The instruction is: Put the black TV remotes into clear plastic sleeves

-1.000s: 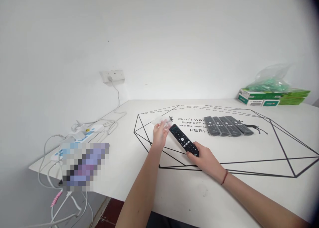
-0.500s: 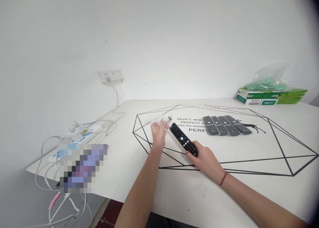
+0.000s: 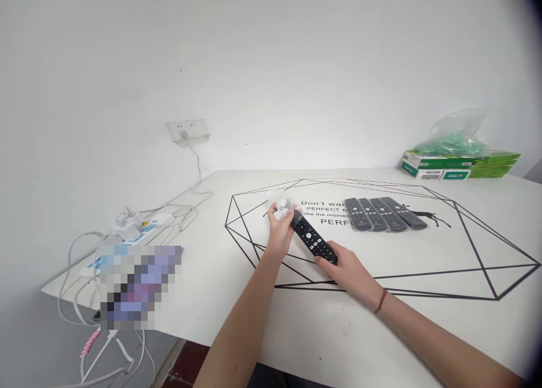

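A black remote control (image 3: pixel 312 238) slants across the middle of the table, its lower end gripped by my right hand (image 3: pixel 345 266). My left hand (image 3: pixel 281 230) is closed on a clear plastic bag (image 3: pixel 283 204), whose mouth now lies over the far tip of the remote. The bag is crumpled and see-through, so its exact edges are hard to make out. To the right, several more remotes in clear sleeves (image 3: pixel 383 214) lie side by side, slightly overlapping, apart from both hands.
The white table (image 3: pixel 305 320) carries printed black lines and lettering. At its far right stand green and white boxes (image 3: pixel 440 165) with a plastic bag of green items (image 3: pixel 455 139) on top. Left are a power strip (image 3: pixel 148 230), tangled white cables and a blurred purple object (image 3: pixel 144 286).
My left hand has moved right with the plastic bag, bringing it onto the remote's far end. My right hand still holds the remote in nearly the same place.
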### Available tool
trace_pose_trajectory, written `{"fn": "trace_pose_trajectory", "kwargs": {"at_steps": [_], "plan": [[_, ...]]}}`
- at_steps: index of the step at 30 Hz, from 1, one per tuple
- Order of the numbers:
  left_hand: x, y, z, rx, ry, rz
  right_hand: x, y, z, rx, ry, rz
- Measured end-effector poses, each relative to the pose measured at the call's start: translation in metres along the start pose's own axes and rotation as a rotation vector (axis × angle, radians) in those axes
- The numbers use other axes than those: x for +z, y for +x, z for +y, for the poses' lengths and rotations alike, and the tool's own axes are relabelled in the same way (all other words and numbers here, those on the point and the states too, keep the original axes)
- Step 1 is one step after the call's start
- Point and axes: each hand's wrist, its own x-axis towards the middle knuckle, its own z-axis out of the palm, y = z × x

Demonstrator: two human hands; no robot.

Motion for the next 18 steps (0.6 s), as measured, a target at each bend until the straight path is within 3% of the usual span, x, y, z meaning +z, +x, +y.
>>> {"fn": "trace_pose_trajectory", "kwargs": {"at_steps": [3,7,9,12,15,18], "plan": [[0.006,-0.008,-0.004,-0.052,0.049,-0.087,-0.002,0.004,0.003,0.012,0.093,-0.024],[0.012,-0.018,-0.008,-0.161,0.187,-0.29,-0.006,0.008,0.004,0.04,0.302,-0.111],[0.013,-0.02,-0.007,-0.212,0.22,-0.324,-0.009,0.008,0.003,0.06,0.445,-0.173],[0.012,-0.017,-0.003,-0.203,0.167,-0.269,-0.01,0.006,0.0,0.066,0.655,-0.326],[0.008,-0.01,0.002,-0.177,0.005,-0.134,-0.008,0.003,-0.002,0.067,0.77,-0.501],[0.007,-0.006,0.002,-0.271,-0.11,-0.011,-0.002,0.002,-0.001,0.061,0.726,-0.488]]}}
